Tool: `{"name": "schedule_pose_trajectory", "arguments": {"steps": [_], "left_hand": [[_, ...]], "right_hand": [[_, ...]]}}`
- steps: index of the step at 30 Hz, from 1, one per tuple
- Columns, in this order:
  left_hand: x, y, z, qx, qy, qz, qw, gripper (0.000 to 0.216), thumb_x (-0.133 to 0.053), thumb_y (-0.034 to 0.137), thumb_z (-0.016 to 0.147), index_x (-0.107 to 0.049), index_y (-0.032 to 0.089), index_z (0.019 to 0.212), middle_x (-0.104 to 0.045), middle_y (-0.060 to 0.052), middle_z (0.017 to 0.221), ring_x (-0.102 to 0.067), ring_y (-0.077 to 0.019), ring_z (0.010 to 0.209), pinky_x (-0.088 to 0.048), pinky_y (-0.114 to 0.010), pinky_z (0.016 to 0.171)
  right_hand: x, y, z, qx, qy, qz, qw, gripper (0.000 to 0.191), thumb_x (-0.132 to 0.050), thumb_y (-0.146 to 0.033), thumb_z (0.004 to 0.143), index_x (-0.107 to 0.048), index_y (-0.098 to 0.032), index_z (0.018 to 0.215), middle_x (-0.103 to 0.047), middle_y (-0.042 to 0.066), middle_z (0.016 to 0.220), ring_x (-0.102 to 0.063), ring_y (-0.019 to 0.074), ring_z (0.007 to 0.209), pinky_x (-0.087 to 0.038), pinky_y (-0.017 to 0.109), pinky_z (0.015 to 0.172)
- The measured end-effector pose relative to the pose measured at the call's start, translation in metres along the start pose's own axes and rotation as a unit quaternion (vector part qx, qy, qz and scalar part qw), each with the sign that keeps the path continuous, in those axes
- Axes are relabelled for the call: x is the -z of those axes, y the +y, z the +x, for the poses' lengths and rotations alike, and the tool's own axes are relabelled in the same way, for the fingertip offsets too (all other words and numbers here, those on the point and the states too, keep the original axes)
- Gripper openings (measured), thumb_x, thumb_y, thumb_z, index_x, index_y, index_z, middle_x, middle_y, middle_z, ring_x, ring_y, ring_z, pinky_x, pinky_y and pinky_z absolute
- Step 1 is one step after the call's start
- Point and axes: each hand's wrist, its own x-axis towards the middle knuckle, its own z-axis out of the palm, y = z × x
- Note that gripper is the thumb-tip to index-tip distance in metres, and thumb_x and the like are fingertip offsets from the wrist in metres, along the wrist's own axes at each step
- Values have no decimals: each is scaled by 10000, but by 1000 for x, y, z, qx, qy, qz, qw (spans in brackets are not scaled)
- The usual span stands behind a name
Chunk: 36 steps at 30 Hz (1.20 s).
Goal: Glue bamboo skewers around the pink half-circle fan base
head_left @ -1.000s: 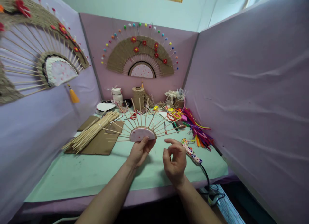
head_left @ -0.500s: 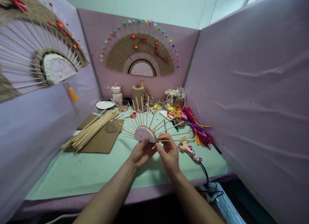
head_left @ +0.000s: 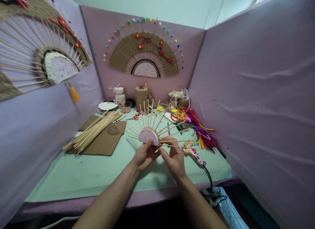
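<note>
Above the table I hold a small fan frame [head_left: 149, 136], a half-round base covered in pink-spotted white cloth with thin wooden sticks fanning out from its curved edge. My left hand [head_left: 145, 155] grips the base at its lower edge, thumb on the front. My right hand [head_left: 173, 156] is closed at the base's right corner, its fingers around the lowest sticks on that side. Exactly what the right fingertips pinch is partly hidden. A flower-patterned glue gun [head_left: 194, 153] lies on the table just right of my right hand.
A bundle of wooden sticks [head_left: 95, 132] rests on cardboard [head_left: 108, 148] at left. Behind stand a twine spool [head_left: 141, 97], a white jar [head_left: 119, 96] and a clear bowl [head_left: 126, 106]. Pipe cleaners [head_left: 205, 137] lie at right. Finished fans [head_left: 157, 41] hang on the partitions. A black cord [head_left: 210, 178] drops off the edge.
The fan frame has tilted a little, its right-hand sticks now pointing slightly lower. Both hands keep their hold. The whole view has shifted slightly.
</note>
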Motion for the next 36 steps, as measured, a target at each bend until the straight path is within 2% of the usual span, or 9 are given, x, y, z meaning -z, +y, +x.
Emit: {"name": "schedule_pose_trajectory", "arguments": {"steps": [6, 9, 12, 16, 18, 20, 22, 29, 36], "left_hand": [[2, 1, -2, 21, -22, 19, 999, 341, -818, 376, 669, -672, 160, 889, -695, -37, 864, -634, -145, 808, -490, -268, 731], [2, 1, -3, 29, -31, 28, 999, 362, -826, 367, 661, -674, 161, 917, -695, -42, 890, -632, -147, 825, -492, -278, 757], [2, 2, -3, 37, -33, 37, 998, 396, -837, 361, 645, -678, 163, 949, -695, -45, 897, -626, -147, 818, -493, -281, 744], [3, 4, -3, 38, -37, 25, 998, 364, -821, 358, 666, -679, 167, 941, -697, -43, 892, -622, -143, 807, -485, -275, 733], [3, 5, -4, 50, -50, 21, 997, 356, -823, 356, 659, -683, 160, 922, -697, -47, 861, -627, -154, 803, -479, -278, 723], [4, 6, -4, 65, -66, 30, 995, 366, -834, 362, 640, -692, 153, 905, -698, -56, 829, -633, -167, 793, -473, -285, 713], [4, 6, -5, 75, -74, 44, 993, 394, -848, 374, 615, -700, 147, 901, -698, -63, 819, -633, -169, 779, -470, -289, 712], [3, 3, -5, 79, -70, 66, 992, 386, -857, 363, 603, -707, 143, 882, -684, -52, 791, -613, -146, 718, -462, -283, 709], [3, 2, -5, 86, -73, 69, 991, 379, -862, 348, 599, -703, 161, 887, -689, -48, 804, -612, -145, 729, -463, -276, 705]], "right_hand": [[4, -3, -3, -28, 7, 104, 994, 376, -641, -323, 804, -545, -256, 1161, -592, 68, 1082, -586, 211, 983, -491, 374, 863], [7, -3, -5, -37, -19, 93, 995, 345, -575, -402, 842, -571, -240, 1147, -596, 86, 1099, -583, 233, 1008, -491, 399, 877], [11, 2, -7, -41, -46, 106, 992, 402, -517, -498, 857, -603, -233, 1146, -612, 103, 1130, -575, 268, 1082, -478, 444, 923], [22, 12, -4, -85, -94, 159, 979, 574, -605, -609, 768, -617, -233, 1202, -632, 116, 1200, -604, 288, 1086, -501, 462, 916], [27, 16, 0, -124, -65, 157, 978, 500, -674, -548, 745, -664, -235, 1134, -664, 107, 1164, -633, 270, 1032, -519, 437, 885], [30, 16, 5, -158, -16, 141, 977, 321, -701, -451, 754, -718, -228, 984, -706, 92, 1065, -655, 242, 955, -532, 402, 840], [29, 13, 11, -181, 1, 137, 974, 209, -720, -392, 741, -730, -215, 850, -729, 78, 954, -666, 219, 873, -540, 371, 789], [23, -9, 19, -228, -65, 217, 947, 230, -763, -404, 695, -683, -196, 748, -664, 9, 700, -613, 149, 641, -521, 298, 655], [24, -14, 18, -257, -40, 248, 933, 269, -834, -380, 612, -665, -193, 705, -643, -1, 682, -579, 136, 612, -491, 270, 595]]}}
